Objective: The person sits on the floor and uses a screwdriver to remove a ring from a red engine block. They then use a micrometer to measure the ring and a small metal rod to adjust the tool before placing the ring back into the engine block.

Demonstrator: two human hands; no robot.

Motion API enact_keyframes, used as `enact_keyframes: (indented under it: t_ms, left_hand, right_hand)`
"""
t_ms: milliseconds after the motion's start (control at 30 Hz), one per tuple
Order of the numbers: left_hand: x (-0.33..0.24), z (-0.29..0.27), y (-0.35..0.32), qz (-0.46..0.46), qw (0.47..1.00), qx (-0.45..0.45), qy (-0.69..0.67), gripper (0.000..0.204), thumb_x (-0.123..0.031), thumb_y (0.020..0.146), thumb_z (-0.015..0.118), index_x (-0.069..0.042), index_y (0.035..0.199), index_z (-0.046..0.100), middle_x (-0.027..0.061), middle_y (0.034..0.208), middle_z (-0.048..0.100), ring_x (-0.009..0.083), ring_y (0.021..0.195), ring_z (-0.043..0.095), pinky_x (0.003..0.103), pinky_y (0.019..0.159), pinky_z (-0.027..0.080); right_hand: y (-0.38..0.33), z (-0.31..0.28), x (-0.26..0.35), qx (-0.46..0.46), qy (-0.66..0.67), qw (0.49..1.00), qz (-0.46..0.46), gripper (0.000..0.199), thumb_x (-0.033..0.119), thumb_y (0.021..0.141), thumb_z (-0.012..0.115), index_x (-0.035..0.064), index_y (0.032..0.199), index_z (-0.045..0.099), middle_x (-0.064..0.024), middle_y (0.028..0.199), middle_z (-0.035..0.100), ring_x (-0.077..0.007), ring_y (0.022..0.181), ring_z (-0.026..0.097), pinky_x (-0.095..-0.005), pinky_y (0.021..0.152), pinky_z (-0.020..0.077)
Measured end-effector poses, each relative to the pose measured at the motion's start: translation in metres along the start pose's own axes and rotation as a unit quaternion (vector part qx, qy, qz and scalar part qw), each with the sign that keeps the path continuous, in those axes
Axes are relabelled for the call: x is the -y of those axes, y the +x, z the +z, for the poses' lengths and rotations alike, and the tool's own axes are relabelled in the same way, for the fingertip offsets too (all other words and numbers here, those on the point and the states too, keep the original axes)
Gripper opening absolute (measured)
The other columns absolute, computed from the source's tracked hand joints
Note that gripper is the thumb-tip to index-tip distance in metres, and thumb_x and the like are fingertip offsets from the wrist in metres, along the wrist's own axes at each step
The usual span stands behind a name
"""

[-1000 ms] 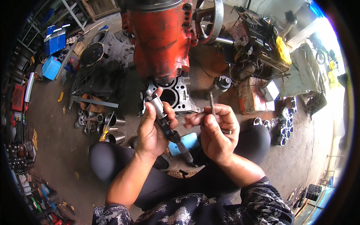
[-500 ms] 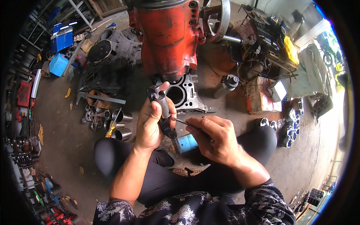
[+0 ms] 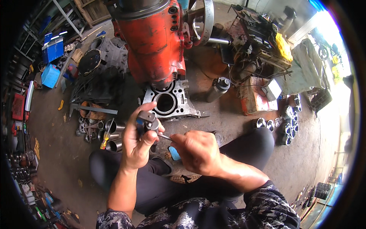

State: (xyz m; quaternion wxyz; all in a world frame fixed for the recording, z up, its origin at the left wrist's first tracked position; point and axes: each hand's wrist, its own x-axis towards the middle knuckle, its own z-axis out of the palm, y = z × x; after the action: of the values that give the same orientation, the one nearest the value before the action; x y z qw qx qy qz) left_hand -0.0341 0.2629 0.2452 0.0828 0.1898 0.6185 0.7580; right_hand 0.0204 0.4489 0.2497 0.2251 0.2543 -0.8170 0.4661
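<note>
My left hand is closed around a dark metal cylindrical tool with a blocky head, whose end faces up toward me. My left thumb presses against its side. From the right, a thin metal rod meets the tool near that thumb; whether its tip sits in a hole I cannot tell. My right hand pinches the rod's other end. Just beyond my hands lies a grey engine block with round bores, under a large red machine head. A blue object is partly covered by my right hand.
Left of my hands are metal cylinder sleeves, a yellow-handled screwdriver and a long caliper. A dark bottle stands right of the block. Farther right are a worn red-and-white box and several pistons.
The tool in my left hand has swung from lengthwise to end-up, and the rod stays against it. Both hands sit further left in view, and the whole scene has shifted left too.
</note>
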Motion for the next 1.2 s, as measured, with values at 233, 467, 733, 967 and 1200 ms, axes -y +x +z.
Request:
enact_keyframes:
  t_ms: [233,467,733,967,1200]
  left_hand:
    - [-0.003,-0.006,-0.009,0.005,0.996,0.031,0.079,0.064,-0.040,0.089,0.073,-0.001,0.135,0.053,0.0018,0.093,0.061,0.0086,0.082,0.060,0.024,0.074,0.048]
    - [-0.003,-0.008,-0.013,0.002,0.993,0.059,0.102,0.062,-0.036,0.087,0.075,0.000,0.132,0.054,0.0066,0.111,0.064,0.0100,0.091,0.060,0.024,0.077,0.049]
    - [-0.002,-0.009,-0.012,0.006,0.993,0.056,0.101,0.063,-0.037,0.089,0.074,0.000,0.134,0.053,0.0062,0.105,0.063,0.0102,0.089,0.059,0.024,0.076,0.048]
    - [0.006,0.008,0.000,-0.002,0.993,-0.082,-0.089,0.081,-0.055,0.094,0.059,0.000,0.148,0.034,0.0044,0.082,0.058,0.0079,0.067,0.053,0.022,0.060,0.045]
    - [0.007,-0.017,0.024,0.007,0.890,-0.127,-0.438,0.063,-0.046,0.101,0.049,-0.006,0.148,0.034,0.0018,0.091,0.046,0.0123,0.077,0.044,0.023,0.057,0.046]
  right_hand:
    - [-0.014,0.006,0.013,0.000,0.234,0.924,0.303,0.010,0.008,0.092,0.068,-0.0007,0.098,0.068,-0.0122,0.071,0.064,-0.0198,0.059,0.061,-0.0301,0.056,0.0485]
    - [-0.021,0.009,0.002,0.000,0.107,0.991,0.080,0.020,-0.003,0.082,0.072,-0.0039,0.102,0.065,-0.0136,0.074,0.063,-0.0294,0.060,0.062,-0.0348,0.053,0.0481]
    - [-0.018,0.011,0.007,-0.017,0.167,0.975,0.145,0.011,0.007,0.094,0.066,-0.0025,0.100,0.065,-0.0088,0.071,0.062,-0.0122,0.059,0.058,-0.0282,0.053,0.0458]
    - [-0.007,0.010,0.016,-0.009,0.434,0.822,0.370,0.026,0.013,0.100,0.059,0.0006,0.123,0.056,-0.0016,0.074,0.063,-0.0058,0.059,0.056,-0.0227,0.050,0.0426]
    - [-0.012,0.026,0.010,0.112,0.237,0.900,0.348,0.020,0.020,0.096,0.067,0.0005,0.097,0.070,-0.0059,0.082,0.056,-0.0130,0.077,0.053,-0.0296,0.068,0.0429]
